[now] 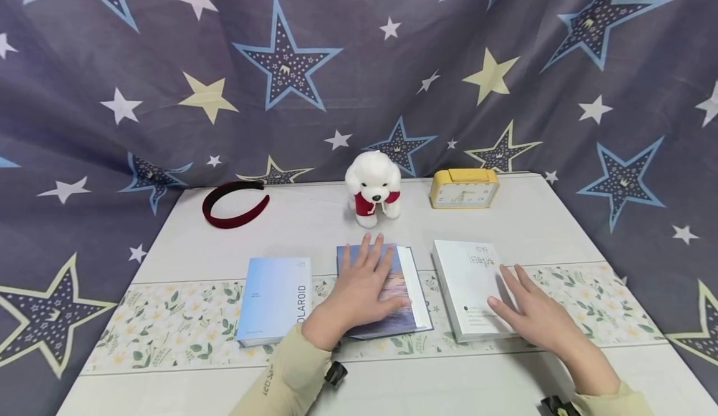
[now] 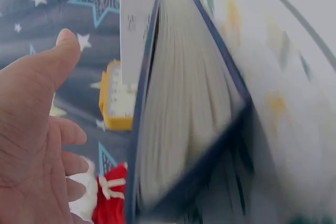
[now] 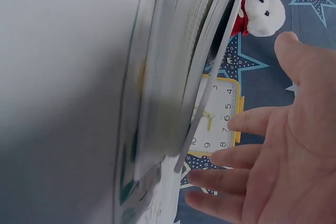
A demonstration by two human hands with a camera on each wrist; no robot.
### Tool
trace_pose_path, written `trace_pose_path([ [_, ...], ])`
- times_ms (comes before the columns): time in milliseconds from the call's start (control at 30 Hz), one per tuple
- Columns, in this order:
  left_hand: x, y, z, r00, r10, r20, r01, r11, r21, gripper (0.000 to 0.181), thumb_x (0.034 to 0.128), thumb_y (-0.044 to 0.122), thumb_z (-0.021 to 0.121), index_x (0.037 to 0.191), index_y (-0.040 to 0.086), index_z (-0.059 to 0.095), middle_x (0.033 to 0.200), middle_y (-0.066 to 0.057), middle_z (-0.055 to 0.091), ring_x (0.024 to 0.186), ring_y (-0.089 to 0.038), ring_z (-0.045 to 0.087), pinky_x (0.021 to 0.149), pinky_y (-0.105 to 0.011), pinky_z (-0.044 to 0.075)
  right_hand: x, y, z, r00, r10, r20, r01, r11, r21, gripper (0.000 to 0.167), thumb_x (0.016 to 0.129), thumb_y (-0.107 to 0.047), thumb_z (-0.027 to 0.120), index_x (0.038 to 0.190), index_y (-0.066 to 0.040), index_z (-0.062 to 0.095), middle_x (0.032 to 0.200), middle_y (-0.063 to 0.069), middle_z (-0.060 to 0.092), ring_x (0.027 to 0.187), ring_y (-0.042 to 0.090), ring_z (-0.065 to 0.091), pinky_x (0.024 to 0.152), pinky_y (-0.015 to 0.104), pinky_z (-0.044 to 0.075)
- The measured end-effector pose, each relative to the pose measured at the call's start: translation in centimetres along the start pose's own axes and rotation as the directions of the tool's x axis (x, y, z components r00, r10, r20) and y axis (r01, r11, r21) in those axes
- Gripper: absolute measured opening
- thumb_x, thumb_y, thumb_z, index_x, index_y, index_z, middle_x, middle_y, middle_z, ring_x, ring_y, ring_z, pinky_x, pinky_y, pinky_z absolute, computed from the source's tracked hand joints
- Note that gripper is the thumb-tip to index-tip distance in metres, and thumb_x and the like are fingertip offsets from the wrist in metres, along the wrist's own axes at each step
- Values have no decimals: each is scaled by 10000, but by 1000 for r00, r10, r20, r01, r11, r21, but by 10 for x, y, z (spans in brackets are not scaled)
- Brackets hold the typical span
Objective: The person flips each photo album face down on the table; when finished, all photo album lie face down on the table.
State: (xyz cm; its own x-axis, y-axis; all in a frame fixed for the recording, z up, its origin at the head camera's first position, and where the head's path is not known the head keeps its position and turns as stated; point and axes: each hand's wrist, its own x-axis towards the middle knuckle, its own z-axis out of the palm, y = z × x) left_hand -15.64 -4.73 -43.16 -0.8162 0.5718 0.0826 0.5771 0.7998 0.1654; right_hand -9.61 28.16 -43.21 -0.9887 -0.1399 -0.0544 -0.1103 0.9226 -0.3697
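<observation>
Fingers spread, my left hand (image 1: 361, 288) is over a book with a purple sunset-sea cover (image 1: 399, 286). In the left wrist view a gap shows between the palm (image 2: 26, 140) and the dark-blue cover, with the thick page block (image 2: 181, 103) facing the camera. My right hand (image 1: 535, 317) is at the right side of a thick white book (image 1: 468, 279), fingers extended. In the right wrist view this hand (image 3: 289, 145) also appears apart from the cover, whose pages (image 3: 181, 66) show edge-on. Neither hand holds anything.
A pale blue book (image 1: 275, 297) marked POLAROID lies to the left. Behind stand a white plush dog (image 1: 374, 182) in red and a yellow alarm clock (image 1: 465, 193); a dark red headband (image 1: 238, 221) lies at back left. A starry curtain (image 1: 336, 60) hangs behind the table.
</observation>
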Motion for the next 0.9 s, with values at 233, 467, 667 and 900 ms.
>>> trace_pose_path([
  [233,15,29,11,998,36,60,-31,996,-87,894,919,680,436,1568,117,192,1606,-219,76,1459,-426,9,1137,-578,192,-6,5,2,1000,4,16,-5,997,76,804,976,-492,501,1471,108,298,1486,385,248,1339,550,277,1014,681,287],
  [467,24,60,21,994,24,111,18,933,-359,923,905,674,480,1575,128,154,1623,-158,31,1465,-369,118,1134,-496,261,-9,6,3,999,41,34,-45,992,118,835,981,-507,473,1459,147,271,1491,375,245,1369,527,243,1075,639,229],
  [667,31,83,27,989,-57,135,122,830,-545,1002,875,600,608,1583,157,54,1623,-163,-1,1433,-348,240,1089,-462,353,-12,5,4,997,61,47,-68,984,166,818,988,-501,461,1471,129,263,1490,371,251,1363,538,243,1068,652,226],
  [900,39,99,35,980,-99,170,192,677,-711,1068,850,441,708,1568,55,18,1613,-207,14,1406,-390,275,1068,-440,383,-12,8,2,998,58,30,-64,955,290,726,1026,-427,425,1472,124,268,1484,367,278,1351,547,263,1058,659,245],
])
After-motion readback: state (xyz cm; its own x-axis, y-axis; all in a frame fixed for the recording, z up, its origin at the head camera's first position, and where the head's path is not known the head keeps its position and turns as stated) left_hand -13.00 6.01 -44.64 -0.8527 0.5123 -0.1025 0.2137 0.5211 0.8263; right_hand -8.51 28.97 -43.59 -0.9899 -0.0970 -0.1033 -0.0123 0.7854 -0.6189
